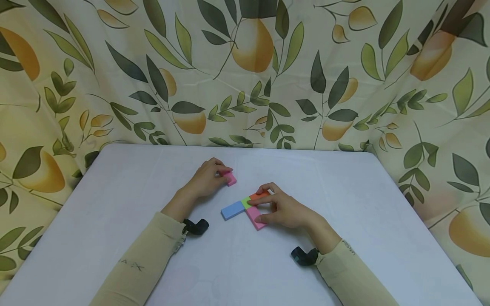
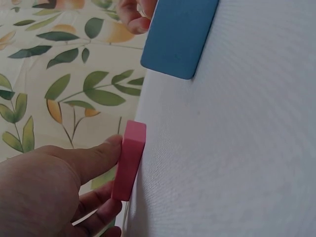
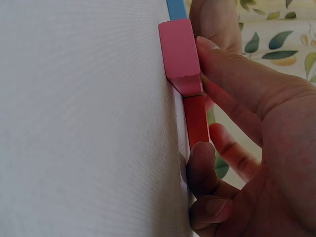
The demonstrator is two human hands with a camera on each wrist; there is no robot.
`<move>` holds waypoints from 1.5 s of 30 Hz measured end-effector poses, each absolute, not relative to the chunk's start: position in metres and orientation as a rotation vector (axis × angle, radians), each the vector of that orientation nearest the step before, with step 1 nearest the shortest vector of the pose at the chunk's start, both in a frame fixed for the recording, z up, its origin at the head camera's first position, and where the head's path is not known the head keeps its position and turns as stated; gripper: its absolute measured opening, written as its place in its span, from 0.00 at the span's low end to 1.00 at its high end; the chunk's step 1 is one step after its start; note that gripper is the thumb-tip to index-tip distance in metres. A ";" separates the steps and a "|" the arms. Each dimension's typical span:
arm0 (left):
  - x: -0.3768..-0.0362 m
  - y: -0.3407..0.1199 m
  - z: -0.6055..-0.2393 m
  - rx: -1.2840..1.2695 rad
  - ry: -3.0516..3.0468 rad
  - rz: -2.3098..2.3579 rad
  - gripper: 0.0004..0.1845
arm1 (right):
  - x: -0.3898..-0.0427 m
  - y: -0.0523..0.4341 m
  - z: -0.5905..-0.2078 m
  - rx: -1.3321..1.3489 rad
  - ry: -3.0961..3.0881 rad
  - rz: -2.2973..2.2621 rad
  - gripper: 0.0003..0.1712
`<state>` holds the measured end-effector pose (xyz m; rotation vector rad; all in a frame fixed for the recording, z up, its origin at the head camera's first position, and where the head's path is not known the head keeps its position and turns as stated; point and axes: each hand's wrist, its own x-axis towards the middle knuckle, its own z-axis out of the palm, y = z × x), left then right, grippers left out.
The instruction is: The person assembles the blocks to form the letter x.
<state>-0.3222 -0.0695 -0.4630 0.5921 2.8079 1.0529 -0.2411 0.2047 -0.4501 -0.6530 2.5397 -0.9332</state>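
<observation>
On the white table in the head view, my left hand [image 1: 207,178] pinches a small pink block [image 1: 231,178] between thumb and fingers. The left wrist view shows this pink block [image 2: 129,163] low at the table surface. Nearer me lie a blue block [image 1: 232,210], a green block [image 1: 244,203], an orange block [image 1: 258,196] and a second pink block [image 1: 254,217], set against one another. My right hand [image 1: 287,209] spans that group, its thumb on the second pink block [image 3: 178,49] and its fingers curled at the orange block [image 3: 197,118]. Its fingers partly cover the green and orange blocks.
The white table [image 1: 126,182] has its far edge just beyond my left hand. A curtain with a fruit-and-leaf print [image 1: 237,93] hangs behind and beside it. Black wrist cameras [image 1: 197,227] sit by both sleeves.
</observation>
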 end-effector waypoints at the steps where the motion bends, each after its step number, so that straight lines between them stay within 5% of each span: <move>1: -0.322 -0.070 -0.463 0.593 2.808 1.053 0.18 | -0.241 0.205 -0.450 -0.654 2.540 -0.933 0.28; 45: -0.323 -0.070 -0.464 0.636 2.801 1.052 0.16 | -0.241 0.204 -0.449 -0.641 2.541 -0.951 0.28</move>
